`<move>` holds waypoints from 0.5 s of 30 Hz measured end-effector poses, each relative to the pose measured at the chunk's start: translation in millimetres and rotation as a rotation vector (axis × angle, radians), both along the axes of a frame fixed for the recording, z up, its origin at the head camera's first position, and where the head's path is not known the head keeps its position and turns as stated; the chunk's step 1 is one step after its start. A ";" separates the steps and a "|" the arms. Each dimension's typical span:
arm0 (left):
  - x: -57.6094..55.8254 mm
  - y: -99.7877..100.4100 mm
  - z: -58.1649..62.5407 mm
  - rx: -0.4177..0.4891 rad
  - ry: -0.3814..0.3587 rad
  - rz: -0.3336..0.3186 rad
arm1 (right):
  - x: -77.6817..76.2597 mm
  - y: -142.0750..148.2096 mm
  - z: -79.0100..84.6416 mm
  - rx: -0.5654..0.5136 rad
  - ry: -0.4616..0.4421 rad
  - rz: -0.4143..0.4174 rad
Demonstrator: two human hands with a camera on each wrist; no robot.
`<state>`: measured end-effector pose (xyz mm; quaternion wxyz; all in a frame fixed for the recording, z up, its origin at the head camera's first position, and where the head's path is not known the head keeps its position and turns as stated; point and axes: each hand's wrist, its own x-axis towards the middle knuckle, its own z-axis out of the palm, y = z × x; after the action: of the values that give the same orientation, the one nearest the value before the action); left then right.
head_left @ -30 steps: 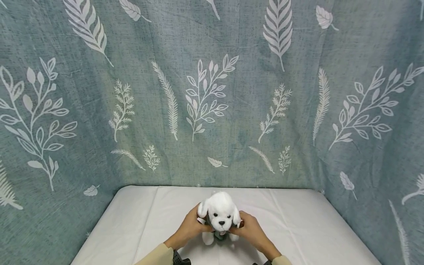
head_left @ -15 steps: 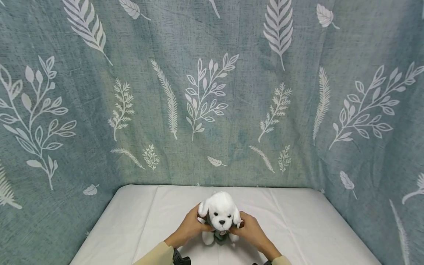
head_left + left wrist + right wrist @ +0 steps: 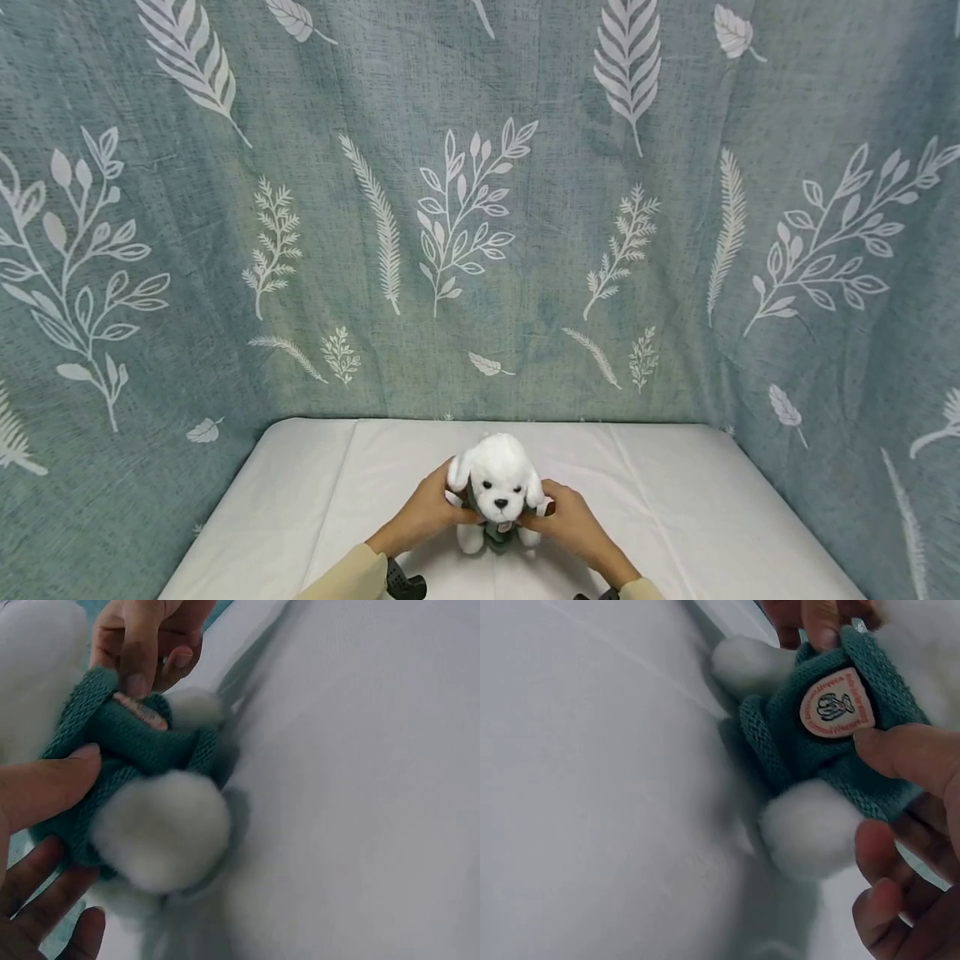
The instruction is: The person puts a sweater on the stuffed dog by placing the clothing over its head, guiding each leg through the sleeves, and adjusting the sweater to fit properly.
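Observation:
A white plush dog (image 3: pixel 501 475) in a teal knitted sweater (image 3: pixel 787 742) faces me, standing upright on the white padded surface. My left hand (image 3: pixel 431 512) grips its side, the thumb (image 3: pixel 64 784) across the front of the sweater and the fingers round behind. On the opposite side my right hand (image 3: pixel 566 521) holds it the same way, its thumb (image 3: pixel 900 754) beside the round patch (image 3: pixel 836 705) on the chest. The fluffy white front paws (image 3: pixel 161 832) show below the sweater. The toy's back is hidden.
The white padded surface (image 3: pixel 322 475) spreads around the toy. Blue-green curtains with white leaf prints (image 3: pixel 480 250) hang behind it and along both sides. Dark wrist straps (image 3: pixel 406 581) show below the sleeves at the bottom edge.
The head view has shifted very slightly. Both hands keep the same hold on the plush dog, which stays in place.

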<state>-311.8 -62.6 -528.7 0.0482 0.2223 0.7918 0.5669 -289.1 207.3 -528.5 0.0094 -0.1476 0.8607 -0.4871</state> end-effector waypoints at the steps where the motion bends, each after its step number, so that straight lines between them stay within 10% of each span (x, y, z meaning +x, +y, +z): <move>1: -0.3 -2.8 1.3 -0.025 0.013 -0.005 | 0.4 0.9 0.7 0.006 -0.011 -0.001; 7: -2.1 -25.3 13.3 -0.185 0.114 -0.027 | 3.4 10.6 9.0 0.096 0.026 -0.001; 15: -0.6 -57.2 44.5 -0.419 0.423 0.028 | 13.5 35.2 29.1 0.179 0.151 -0.054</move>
<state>-312.4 -119.9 -484.2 -0.0809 0.3096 0.8870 0.3330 -275.6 242.4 -499.4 -0.0556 -0.1594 0.9026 -0.3961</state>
